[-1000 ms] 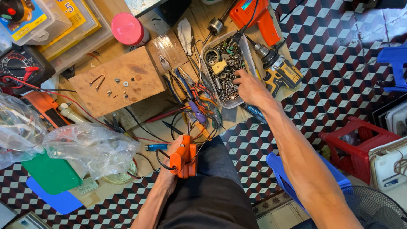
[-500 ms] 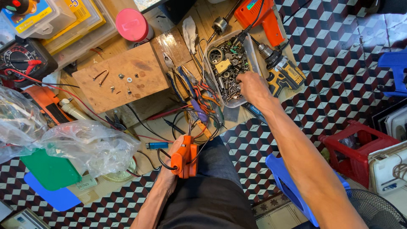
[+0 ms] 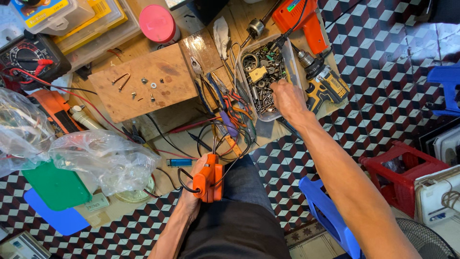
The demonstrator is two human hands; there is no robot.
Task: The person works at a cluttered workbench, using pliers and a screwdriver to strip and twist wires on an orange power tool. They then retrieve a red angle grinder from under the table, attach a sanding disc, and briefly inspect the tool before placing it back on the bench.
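Orange tool (image 3: 209, 177) gripped in left hand (image 3: 194, 184) on lap; right hand (image 3: 286, 98) fingers curled into screw tray (image 3: 293, 67), nothing visibly picked yet.

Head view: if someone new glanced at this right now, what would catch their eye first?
Probably the right hand reaching into the clear tray of screws and metal bits at the top centre. Next, the left hand gripping an orange corded tool over the lap. Around them lie an orange drill, a yellow drill and crumpled clear plastic bags on the left.
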